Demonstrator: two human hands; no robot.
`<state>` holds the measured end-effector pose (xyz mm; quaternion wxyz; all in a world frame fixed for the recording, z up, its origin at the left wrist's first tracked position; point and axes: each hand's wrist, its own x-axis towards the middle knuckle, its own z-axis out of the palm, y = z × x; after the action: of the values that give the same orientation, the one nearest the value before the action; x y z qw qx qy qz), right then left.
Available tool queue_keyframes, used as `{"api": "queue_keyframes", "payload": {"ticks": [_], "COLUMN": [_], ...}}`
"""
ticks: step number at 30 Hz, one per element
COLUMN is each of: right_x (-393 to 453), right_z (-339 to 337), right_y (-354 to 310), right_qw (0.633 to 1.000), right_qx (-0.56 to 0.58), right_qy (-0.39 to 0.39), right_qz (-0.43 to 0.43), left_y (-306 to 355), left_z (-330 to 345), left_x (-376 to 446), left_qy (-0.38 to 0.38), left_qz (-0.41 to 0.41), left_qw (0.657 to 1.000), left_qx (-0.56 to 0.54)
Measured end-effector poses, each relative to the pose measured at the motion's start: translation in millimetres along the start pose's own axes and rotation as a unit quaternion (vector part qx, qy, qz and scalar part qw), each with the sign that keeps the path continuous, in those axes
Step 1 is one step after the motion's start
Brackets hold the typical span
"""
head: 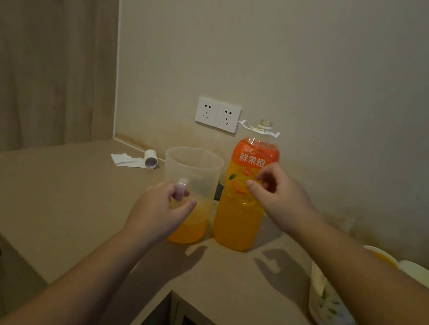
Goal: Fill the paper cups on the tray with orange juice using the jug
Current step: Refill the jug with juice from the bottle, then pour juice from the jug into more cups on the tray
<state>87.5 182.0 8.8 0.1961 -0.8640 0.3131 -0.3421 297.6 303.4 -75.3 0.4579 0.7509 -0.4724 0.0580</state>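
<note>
Your right forearm fills the near right corner, crossing over the tray (325,305) where the paper cups (421,274) wait at the frame's edge. Your right hand (281,197) hangs loosely curled before the orange juice bottle (238,218), holding nothing. Your left hand (162,210) grips the jug (192,175) by its handle. The jug stands upright, partly filled, so the cups lie well to its right, nearer your right arm. The bottle's label reads 鲜果橙 and 100%.

bottle (243,196) tight beside jug (192,181)
</note>
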Motion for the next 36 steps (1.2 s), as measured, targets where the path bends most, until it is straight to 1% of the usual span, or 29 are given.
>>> {"api": "queue_keyframes", "payload": {"ticks": [2,4,6,8,11,13,14,16,17,18,19,20,22,24,26,30,36], "right_x": [-5,-7,-10,-12,-14,-15,-16,-16,-15,-14,-12,-10,-5,-1,2,4,-7], "right_z": [9,19,28,36,48,52,54,58,60,62,65,68,75,81,86,95,95], "right_y": [-9,-15,-19,-22,-26,-28,-29,-30,-30,-31,-31,-32,-34,-36,-35,-36,-34], "right_qw": [0.999,0.995,0.989,0.983,0.977,0.97,0.966,0.962,0.962,0.961,0.962,0.961,0.951,0.939,0.929,0.89,0.845], "right_qx": [0.003,0.028,0.064,0.096,0.137,0.165,0.177,0.194,0.2,0.205,0.209,0.217,0.253,0.287,0.311,0.392,0.478], "right_qy": [-0.053,-0.099,-0.126,-0.132,-0.118,-0.116,-0.117,-0.113,-0.106,-0.097,-0.089,-0.083,-0.075,-0.073,-0.069,-0.062,-0.022], "right_qz": [-0.003,0.021,0.053,0.082,0.113,0.136,0.145,0.154,0.155,0.155,0.152,0.152,0.162,0.177,0.189,0.225,0.239], "left_y": [12,25,37,46,52,49,45,36,32,29,25,21,13,8,6,7,14], "left_z": [0,2,6,9,6,0,-5,-13,-17,-20,-21,-21,-18,-14,-9,-8,-25], "left_x": [-2,-6,-12,-18,-24,-24,-22,-14,-9,-2,4,11,23,29,32,25,-4], "left_qy": [-0.015,-0.03,-0.046,-0.065,-0.091,-0.079,-0.052,0.025,0.059,0.079,0.079,0.061,0.005,-0.039,-0.054,-0.036,0.006], "left_qz": [-0.001,-0.016,-0.028,-0.036,-0.033,-0.024,-0.025,-0.044,-0.063,-0.086,-0.109,-0.131,-0.157,-0.159,-0.146,-0.132,-0.103], "left_qw": [0.999,0.999,0.998,0.997,0.993,0.994,0.996,0.992,0.985,0.977,0.969,0.961,0.946,0.945,0.946,0.949,0.948], "left_qx": [0.04,0.042,0.011,-0.036,-0.069,-0.065,-0.072,-0.116,-0.148,-0.178,-0.207,-0.237,-0.282,-0.282,-0.283,-0.284,-0.301]}}
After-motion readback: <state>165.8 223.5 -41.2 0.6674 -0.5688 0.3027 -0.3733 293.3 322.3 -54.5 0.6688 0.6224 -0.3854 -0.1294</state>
